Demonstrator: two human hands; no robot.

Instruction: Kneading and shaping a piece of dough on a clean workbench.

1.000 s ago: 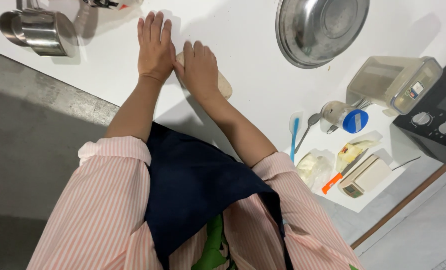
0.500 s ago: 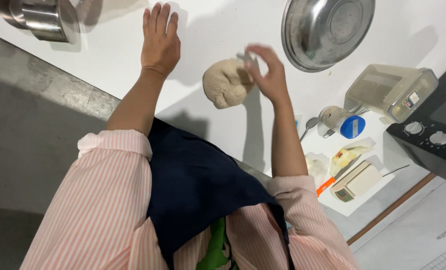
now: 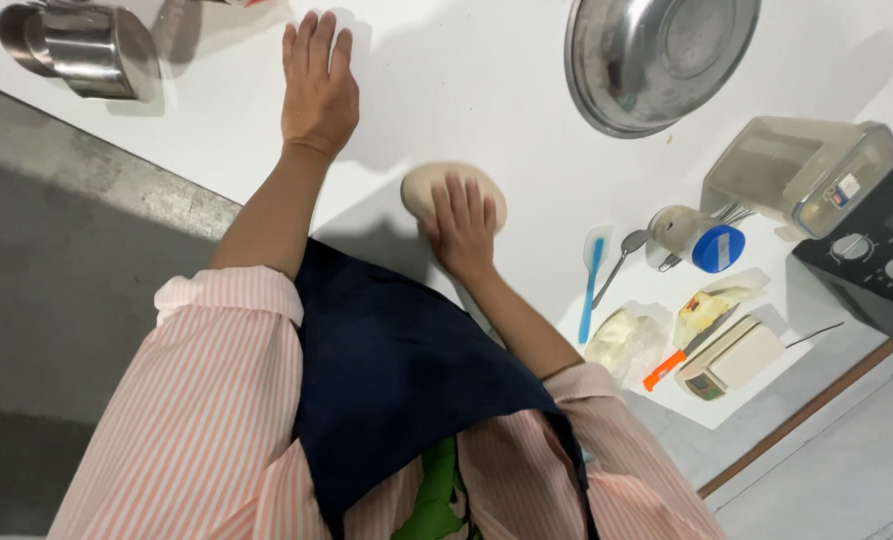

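Note:
A pale lump of dough (image 3: pixel 428 184) lies on the white worktop (image 3: pixel 486 90) in front of me. My right hand (image 3: pixel 463 226) rests flat on top of the dough, fingers spread and pressing down. My left hand (image 3: pixel 318 82) lies flat on the bare worktop to the left of the dough, fingers together, holding nothing. My sleeves are pink striped and I wear a dark apron.
A steel bowl (image 3: pixel 656 55) sits at the top right, a steel pot (image 3: pixel 81 45) at the top left. To the right stand a clear plastic container (image 3: pixel 801 175), a blue-lidded jar (image 3: pixel 701 240), a blue spatula (image 3: pixel 592 280), a small scale (image 3: pixel 731 358), a bagged lump (image 3: pixel 621 340) and a black appliance (image 3: pixel 876 270).
My right hand had lifted and turned the dough at its edge; now it is flat on top of the dough, nearer me. My left hand stays on the worktop.

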